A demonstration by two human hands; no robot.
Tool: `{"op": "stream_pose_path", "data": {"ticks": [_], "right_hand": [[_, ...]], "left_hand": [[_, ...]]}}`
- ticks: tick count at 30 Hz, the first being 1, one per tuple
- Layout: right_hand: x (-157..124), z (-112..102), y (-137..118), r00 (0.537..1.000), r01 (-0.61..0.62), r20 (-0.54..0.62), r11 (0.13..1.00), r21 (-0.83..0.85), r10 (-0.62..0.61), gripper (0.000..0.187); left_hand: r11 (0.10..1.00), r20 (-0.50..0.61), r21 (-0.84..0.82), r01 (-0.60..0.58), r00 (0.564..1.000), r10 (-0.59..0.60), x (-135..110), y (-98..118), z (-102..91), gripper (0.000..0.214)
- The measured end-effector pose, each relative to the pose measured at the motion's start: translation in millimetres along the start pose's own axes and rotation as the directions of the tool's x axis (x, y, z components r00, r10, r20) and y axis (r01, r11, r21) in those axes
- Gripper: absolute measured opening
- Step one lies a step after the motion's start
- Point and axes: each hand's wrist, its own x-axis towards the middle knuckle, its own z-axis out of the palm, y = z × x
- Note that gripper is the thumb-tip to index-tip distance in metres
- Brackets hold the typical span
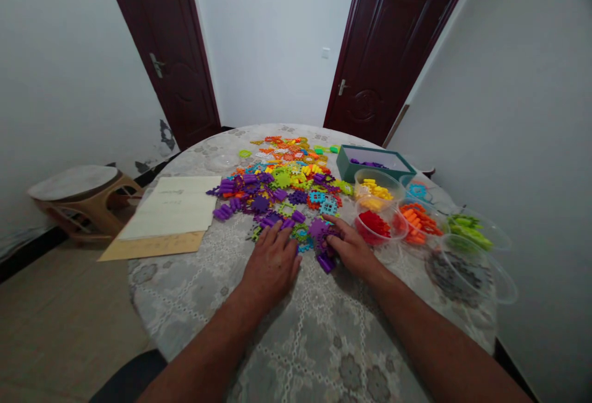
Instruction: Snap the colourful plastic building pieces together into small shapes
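Note:
A pile of colourful plastic gear toy pieces [283, 178] lies across the middle of the round table. My left hand [274, 260] rests palm down at its near edge, fingers stretched out and touching purple tube-shaped pieces [287, 223]. Just to the right, my right hand [354, 247] is closed, thumb and fingers round purple gear pieces [318, 230]. A purple tube [326, 262] lies below these fingers. Between the hands are green and blue gears, partly covered by the fingers.
Clear plastic tubs hold yellow [374, 192], red [374, 224], orange [419, 221] and green pieces [469, 230]. Dark grey gears [457, 274] sit in another tub. Behind them is a green box [345, 165] with purple pieces. Paper sheets [169, 205] lie left; a stool [76, 184] stands beyond.

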Motion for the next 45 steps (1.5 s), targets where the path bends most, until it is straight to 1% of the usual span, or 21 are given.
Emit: {"op": "stream_pose_path", "data": {"ticks": [2,4,6,9,12,13,15,17,19,23,25,27,29,31,34,35,37,39,40,42,45], "right_hand": [[-2.0,1.4,-3.5,1.0,0.008,0.027,1.0,0.029,-0.009,0.06],[-6.8,4.4,-10.8,0.997,0.032,0.076,0.999,0.037,-0.034,0.057],[-12.9,8.9,-19.3,0.988,0.069,0.137,0.997,0.03,-0.073,0.055],[-20.4,16.1,-27.2,0.97,0.115,0.211,0.993,0.015,-0.116,0.053],[-21.4,19.5,-26.8,0.977,0.051,0.205,0.999,0.018,-0.053,0.051],[-20.5,19.3,-25.7,0.984,0.009,0.175,1.0,0.022,-0.013,0.05],[-17.6,17.6,-23.8,0.995,-0.055,0.089,0.998,0.034,0.051,0.045],[-15.1,15.2,-23.6,0.996,-0.086,0.025,0.995,0.054,0.085,0.04],[-14.6,13.8,-25.0,0.996,-0.092,0.013,0.993,0.074,0.091,0.038],[-20.5,16.9,-28.7,0.989,-0.08,0.132,0.995,0.066,0.07,0.035],[-24.7,20.7,-29.5,0.98,-0.058,0.194,0.998,0.037,0.049,0.04],[-28.0,24.4,-29.4,0.976,-0.034,0.215,0.999,0.024,0.028,0.051],[-29.8,27.0,-28.4,0.975,-0.013,0.222,1.0,0.017,0.009,0.057],[-30.4,27.9,-27.2,0.969,0.005,0.248,1.0,0.017,-0.009,0.059],[-30.0,26.3,-25.9,0.954,0.03,0.296,0.999,0.04,-0.04,0.063],[-29.5,24.6,-25.9,0.955,0.046,0.292,0.999,0.03,-0.053,0.064],[-27.6,18.9,-27.2,0.969,0.113,0.228,0.992,-0.062,-0.097,0.061],[-25.0,9.7,-29.6,0.975,0.204,0.143,0.947,-0.248,-0.172,0.051],[-23.9,4.1,-31.0,0.969,0.245,0.13,0.904,-0.352,-0.212,0.045],[-23.1,-7.6,-33.5,0.95,0.312,0.187,0.793,-0.524,-0.25,0.037],[-26.5,-20.1,-35.4,0.922,0.376,0.331,0.668,-0.642,-0.201,0.042]], "left_hand": [[0.993,-0.074,-0.113,0.018,0.997,-0.026,0.8,1.2,0.0,0.033],[0.954,-0.122,-0.293,0.057,0.988,-0.096,2.0,3.7,-1.0,0.042],[0.862,-0.077,-0.486,0.145,0.975,-0.207,3.9,6.4,-3.7,0.045],[0.634,0.123,-0.694,0.34,0.925,-0.361,7.8,8.4,-9.6,0.039],[0.33,0.285,-0.819,0.469,0.832,-0.476,11.3,7.2,-13.3,0.026],[0.24,0.314,-0.844,0.48,0.805,-0.503,12.2,6.5,-13.7,0.023],[0.117,0.34,-0.874,0.471,0.766,-0.546,13.3,5.5,-13.7,0.022],[0.035,0.35,-0.893,0.449,0.741,-0.573,14.0,6.2,-13.4,0.024],[-0.035,0.367,-0.901,0.433,0.715,-0.596,14.3,8.8,-13.0,0.024],[-0.143,0.427,-0.89,0.434,0.677,-0.6,13.8,17.2,-12.5,0.021],[-0.219,0.475,-0.875,0.432,0.679,-0.559,12.9,20.6,-12.4,0.02],[-0.272,0.509,-0.861,0.431,0.696,-0.506,11.8,23.0,-12.2,0.023],[-0.256,0.518,-0.855,0.451,0.723,-0.456,10.6,24.6,-11.7,0.032],[-0.205,0.522,-0.851,0.483,0.736,-0.431,9.6,25.6,-10.4,0.038],[-0.2,0.538,-0.84,0.504,0.725,-0.431,9.6,25.6,-7.9,0.035],[-0.211,0.532,-0.844,0.493,0.719,-0.447,10.2,25.0,-7.7,0.033],[-0.226,0.501,-0.863,0.452,0.704,-0.503,12.2,22.7,-8.9,0.033],[-0.249,0.465,-0.884,0.396,0.68,-0.567,14.7,18.8,-12.9,0.033],[-0.272,0.458,-0.888,0.37,0.669,-0.585,15.9,16.6,-15.7,0.035],[-0.333,0.469,-0.883,0.331,0.651,-0.597,17.5,12.3,-21.6,0.038],[-0.402,0.491,-0.867,0.293,0.631,-0.601,18.3,8.4,-28.2,0.039]]}}
